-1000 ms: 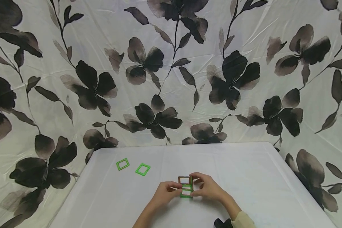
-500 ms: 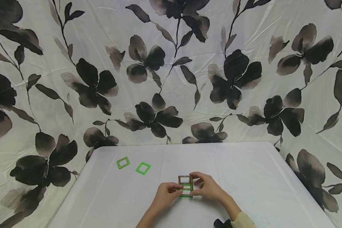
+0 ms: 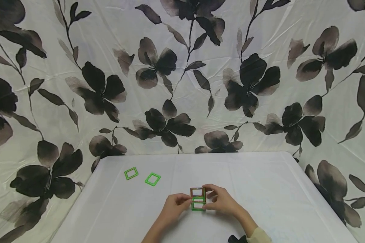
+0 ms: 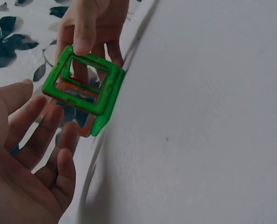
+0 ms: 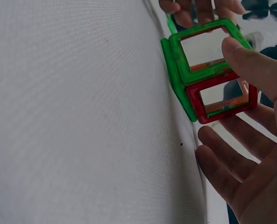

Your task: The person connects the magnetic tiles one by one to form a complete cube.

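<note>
Several square magnetic tiles, joined into a small box point(image 3: 198, 206), stand at the front of the table in the head view. Its sides include a green tile point(image 5: 204, 74), a red tile point(image 5: 199, 100) and an orange tile point(image 3: 197, 188). My right hand point(image 3: 223, 200) holds the box, its thumb on the green tile in the right wrist view and other fingers around the red side. My left hand point(image 4: 31, 154) is beside the opposite side, fingers loosely bent and thumb apart from the tiles. Whether its fingertips touch the box, I cannot tell.
Two loose green square tiles lie flat on the white table, one farther left point(image 3: 131, 173) and the other tile point(image 3: 152, 179) nearer the middle. A black object point(image 3: 237, 239) shows near my right wrist at the bottom edge. A floral curtain point(image 3: 182, 84) hangs behind the table.
My left hand has drawn slightly left, its fingertips no longer covering the box's front left. The right hand keeps its hold, and the box has hardly moved.
</note>
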Action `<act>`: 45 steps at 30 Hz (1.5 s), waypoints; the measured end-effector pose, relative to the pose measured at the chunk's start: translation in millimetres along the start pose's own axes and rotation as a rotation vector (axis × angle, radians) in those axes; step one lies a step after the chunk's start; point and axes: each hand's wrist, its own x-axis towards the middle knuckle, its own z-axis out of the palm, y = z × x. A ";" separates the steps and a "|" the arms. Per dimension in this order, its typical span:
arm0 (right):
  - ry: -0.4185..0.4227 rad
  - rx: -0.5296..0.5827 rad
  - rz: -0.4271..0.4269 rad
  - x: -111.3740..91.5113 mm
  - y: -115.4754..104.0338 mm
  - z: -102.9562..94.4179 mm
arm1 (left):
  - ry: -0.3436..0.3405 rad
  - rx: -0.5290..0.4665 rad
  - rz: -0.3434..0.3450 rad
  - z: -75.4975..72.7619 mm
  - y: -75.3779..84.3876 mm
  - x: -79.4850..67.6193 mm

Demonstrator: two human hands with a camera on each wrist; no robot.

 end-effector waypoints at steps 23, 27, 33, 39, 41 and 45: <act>0.044 0.005 0.016 -10.9 0.6 -1.7 | 0.158 0.241 -0.047 -71.2 -30.5 7.0; 0.050 0.005 -0.002 -10.2 7.3 -0.3 | 0.239 0.306 -0.084 -90.3 -35.5 6.5; 0.058 0.002 -0.004 -10.2 8.2 1.5 | 0.343 0.394 -0.139 -115.5 -41.3 9.1; 0.057 0.009 -0.026 -10.6 6.8 2.4 | 0.408 0.459 -0.207 -131.0 -50.7 17.7; 0.056 0.007 -0.040 -10.2 6.6 2.8 | 0.426 0.478 -0.224 -133.0 -52.0 20.5; 0.060 -0.007 -0.045 -9.5 5.6 2.4 | 0.438 0.484 -0.263 -132.8 -51.9 25.5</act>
